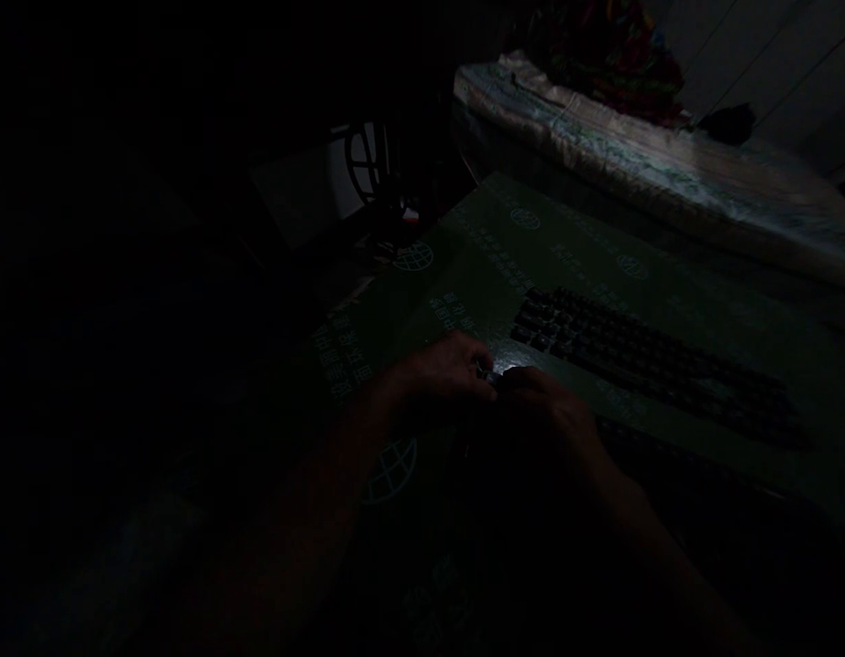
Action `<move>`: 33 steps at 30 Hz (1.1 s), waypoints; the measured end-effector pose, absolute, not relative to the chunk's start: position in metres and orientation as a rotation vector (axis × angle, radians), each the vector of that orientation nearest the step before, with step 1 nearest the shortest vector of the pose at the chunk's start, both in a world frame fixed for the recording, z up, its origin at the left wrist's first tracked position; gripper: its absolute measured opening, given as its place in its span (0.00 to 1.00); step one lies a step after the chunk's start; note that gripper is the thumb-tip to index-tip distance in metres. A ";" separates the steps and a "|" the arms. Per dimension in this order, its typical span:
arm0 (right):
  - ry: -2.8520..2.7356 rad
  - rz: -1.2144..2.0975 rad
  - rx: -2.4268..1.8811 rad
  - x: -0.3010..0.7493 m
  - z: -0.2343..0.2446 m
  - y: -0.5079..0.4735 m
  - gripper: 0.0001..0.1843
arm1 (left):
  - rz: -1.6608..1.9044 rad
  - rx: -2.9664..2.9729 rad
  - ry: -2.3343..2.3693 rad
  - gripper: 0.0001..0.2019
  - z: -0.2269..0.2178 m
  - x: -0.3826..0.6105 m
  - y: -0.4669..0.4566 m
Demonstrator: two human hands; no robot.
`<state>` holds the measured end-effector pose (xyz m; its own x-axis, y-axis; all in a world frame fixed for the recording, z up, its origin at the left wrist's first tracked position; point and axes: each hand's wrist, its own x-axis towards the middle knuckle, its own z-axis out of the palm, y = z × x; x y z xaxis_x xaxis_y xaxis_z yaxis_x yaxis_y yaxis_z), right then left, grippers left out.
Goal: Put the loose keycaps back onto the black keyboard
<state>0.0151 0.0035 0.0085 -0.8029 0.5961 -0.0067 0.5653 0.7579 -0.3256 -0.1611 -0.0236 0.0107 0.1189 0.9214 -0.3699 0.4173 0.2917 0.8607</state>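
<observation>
In the dim head view my left hand (444, 367) and my right hand (552, 406) meet above the green tabletop (456, 255). The left fingers are closed on a small dark piece (489, 375) with a light glint; its kind is too dark to tell. My right fingertips are pinched against the other side of it, partly hidden by shadow. Beyond the right hand lie several rows of dark keyboard keycaps (655, 356). Nearer to me, a long dark keyboard-like body (696, 465) extends to the right from beside my right wrist, mostly lost in darkness.
Behind the table stands a bed (600, 146) with a pale patterned cover and a heap of dark red cloth (614, 64). A spoked wheel (364, 164) shows past the table's far left edge. Deep shadow hides the left side.
</observation>
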 end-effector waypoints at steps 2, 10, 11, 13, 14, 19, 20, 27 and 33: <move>-2.856 0.478 -0.987 0.014 0.009 0.004 0.07 | 0.582 1.321 1.497 0.11 0.010 -0.160 -0.024; -2.779 0.543 -0.841 0.022 -0.005 0.015 0.09 | 0.557 1.325 1.499 0.15 0.008 -0.159 -0.020; -2.770 0.544 -0.830 0.022 -0.006 0.016 0.08 | 0.554 1.331 1.494 0.15 0.008 -0.159 -0.020; -2.756 0.553 -0.823 0.022 -0.008 0.017 0.08 | 0.544 1.339 1.492 0.15 0.008 -0.160 -0.020; -2.749 0.560 -0.824 0.022 -0.009 0.018 0.07 | 0.537 1.339 1.495 0.16 0.008 -0.160 -0.020; -2.699 0.646 -0.864 0.018 -0.007 0.016 0.06 | 0.538 1.299 1.515 0.16 0.008 -0.159 -0.021; -2.692 0.659 -0.887 0.017 -0.005 0.015 0.06 | 0.543 1.294 1.525 0.17 0.008 -0.158 -0.021; -2.702 0.660 -0.842 0.020 -0.003 0.017 0.06 | 0.511 1.296 1.558 0.18 0.003 -0.160 -0.018; -2.685 0.754 -0.790 0.023 -0.011 0.022 0.07 | 0.505 1.319 1.593 0.18 0.002 -0.160 -0.017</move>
<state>0.0234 0.0223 -0.0108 -0.8243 0.5601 0.0827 0.4353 0.7202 -0.5402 -0.1595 -0.0167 0.0020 0.0572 0.9103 -0.4099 0.5077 0.3270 0.7971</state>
